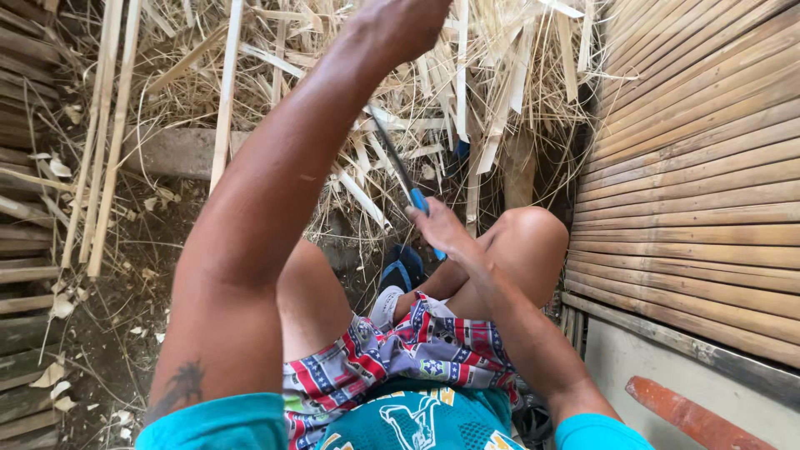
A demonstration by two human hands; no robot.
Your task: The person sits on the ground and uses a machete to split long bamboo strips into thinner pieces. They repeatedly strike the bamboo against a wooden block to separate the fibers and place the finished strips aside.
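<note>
While the left hand (400, 25) reaches up and away toward the top edge of the view, its fingers curl shut around something among the pale bamboo strips (467, 92), though what exactly they grip cannot be told, since the hand is partly cut off by the frame. Below it and nearer the body, the right hand (440, 227) has its fingers closed tight on the blue handle of a knife (404, 179); the dark blade runs up and to the left from those fingers, pointing toward the left hand and ending well short of it, among the strips. Beyond the fingertips of both hands lies a tangled heap of split strips and dry shavings, with several long slats (112, 133) leaning well off to the left of the left forearm. Just under the right fingers sits a bent knee (533, 242), and beside it, lower and to the left, a blue sandal (404, 268) on the dirt floor. To the right of the right hand, near but apart, rises a wall of flat bamboo boards (692, 167). Patterned shorts (417, 350) and a teal shirt (417, 421) fill the near edge, below both wrists.
</note>
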